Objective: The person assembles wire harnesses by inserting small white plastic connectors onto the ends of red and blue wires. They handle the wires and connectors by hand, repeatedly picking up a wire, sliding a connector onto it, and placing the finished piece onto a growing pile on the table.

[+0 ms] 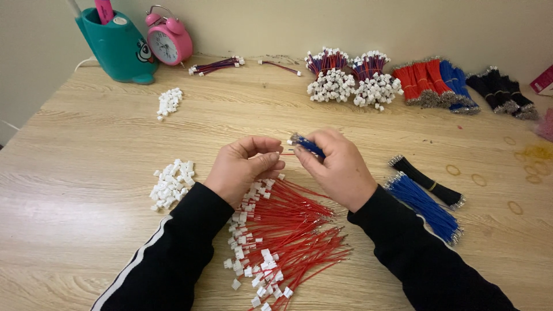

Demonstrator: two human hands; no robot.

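Above thin red wires point(291, 222), right hand point(337, 170) pinching blue wires point(307, 145), left hand point(245, 167) fingertips pressed together

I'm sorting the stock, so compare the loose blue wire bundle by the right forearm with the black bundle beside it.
The blue bundle is thicker and holds more wires than the slim black bundle. The black bundle has a yellowish band around its middle; no band shows on the blue bundle. The blue bundle lies nearer the person, the black bundle farther out. Both lie slanted the same way on the table, with bare metal tips.
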